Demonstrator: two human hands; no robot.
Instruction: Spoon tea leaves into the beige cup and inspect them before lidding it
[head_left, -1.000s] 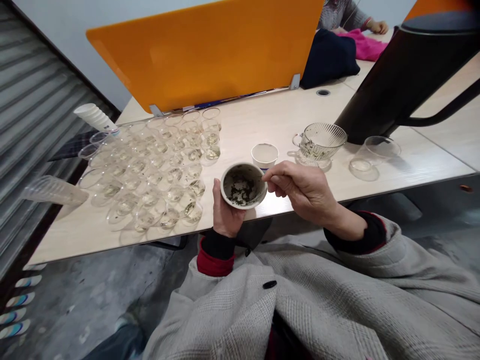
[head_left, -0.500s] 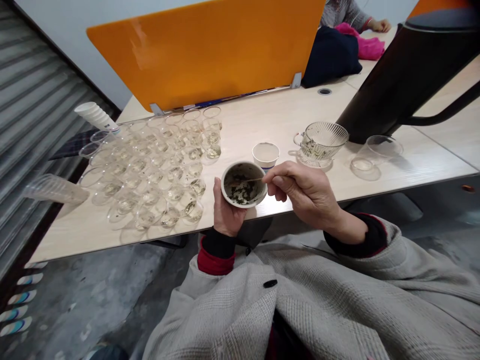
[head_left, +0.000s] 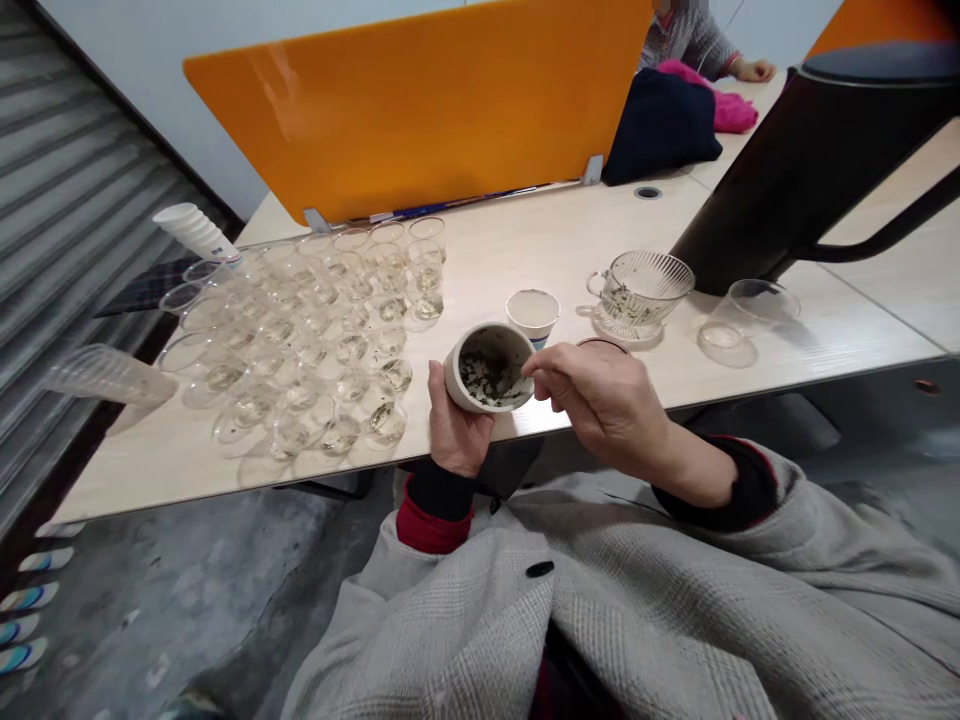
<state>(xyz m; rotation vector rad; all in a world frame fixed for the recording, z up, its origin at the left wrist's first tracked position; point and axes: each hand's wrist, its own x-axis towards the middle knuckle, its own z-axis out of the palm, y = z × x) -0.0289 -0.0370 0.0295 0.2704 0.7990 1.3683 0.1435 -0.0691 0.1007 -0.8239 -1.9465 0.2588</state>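
Note:
My left hand (head_left: 459, 432) is wrapped round a small pale cup (head_left: 452, 378) from the left and below. The cup is tilted with its mouth towards me, and dark green leaf bits (head_left: 487, 380) cling inside. At its right rim my right hand (head_left: 600, 395) is closed in a pinch on a thin wooden stick, now mostly hidden by the fingers and the cup's edge. Just behind the cup stands a white paper cup (head_left: 533, 312). Further right is a ribbed glass cup with a handle (head_left: 646, 290), with leaf bits inside.
Many clear plastic cups (head_left: 315, 340) with leaves and liquid crowd the left of the table. Stacked plastic cups (head_left: 109, 375) and paper cups (head_left: 195, 232) lie beyond. A black jug (head_left: 810, 170) and clear cup (head_left: 757, 305) stand right. An orange divider (head_left: 420, 110) crosses the back.
The cup has tipped further sideways, so more of its outer wall shows. My right hand has dropped slightly and turned, and the stick, plain before, is now largely hidden.

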